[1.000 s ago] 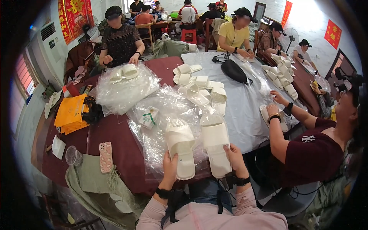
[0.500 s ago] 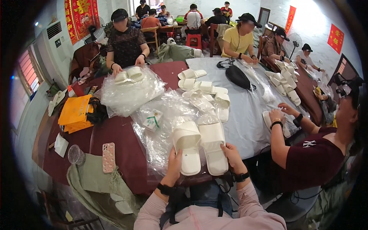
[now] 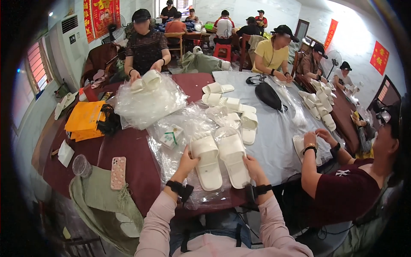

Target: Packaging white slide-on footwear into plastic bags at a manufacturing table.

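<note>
Two cream slippers lie side by side in front of me on clear plastic bags, their open toes pointing away. My left hand (image 3: 187, 162) grips the outer edge of the left slipper (image 3: 209, 171), thumb on top. My right hand (image 3: 255, 168) closes on the outer edge of the right slipper (image 3: 236, 168), its fingers partly hidden beneath. The far end of the right slipper seems covered by clear film. Under and beyond them spread crumpled clear plastic bags (image 3: 182, 124), with a small white-and-green packet (image 3: 172, 136) among them.
More cream slippers (image 3: 249, 128) lie beyond mine. Left are an orange bag (image 3: 84, 121), a phone (image 3: 118, 172), a plastic cup (image 3: 81, 166) and green cloth (image 3: 96, 192). A person at right handles a slipper (image 3: 302, 149); one across holds slippers over a bag pile (image 3: 150, 103).
Both slippers have shifted slightly away and to the left, now angled. My left hand has slid farther up its slipper's side. The person across has tilted a slipper.
</note>
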Motion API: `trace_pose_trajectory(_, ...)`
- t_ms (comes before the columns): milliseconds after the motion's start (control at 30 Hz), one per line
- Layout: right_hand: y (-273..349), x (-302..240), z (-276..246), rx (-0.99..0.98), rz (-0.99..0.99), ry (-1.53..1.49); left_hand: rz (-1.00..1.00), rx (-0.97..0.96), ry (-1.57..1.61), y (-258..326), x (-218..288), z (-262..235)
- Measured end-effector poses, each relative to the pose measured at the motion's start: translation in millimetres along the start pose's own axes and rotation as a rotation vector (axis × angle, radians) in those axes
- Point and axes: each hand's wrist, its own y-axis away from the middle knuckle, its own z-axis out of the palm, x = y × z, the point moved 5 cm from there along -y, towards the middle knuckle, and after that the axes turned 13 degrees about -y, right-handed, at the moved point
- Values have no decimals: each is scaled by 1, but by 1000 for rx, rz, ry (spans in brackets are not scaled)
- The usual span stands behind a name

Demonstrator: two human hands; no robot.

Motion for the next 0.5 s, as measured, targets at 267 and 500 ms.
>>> trace_pose_trajectory(267,8,2,12,-90,-8,114,151,-36,87,-2,-23,-2)
trace_pose_trajectory(500,5,-3,32,-80,-36,-110,100,375,-112,34,15,-11)
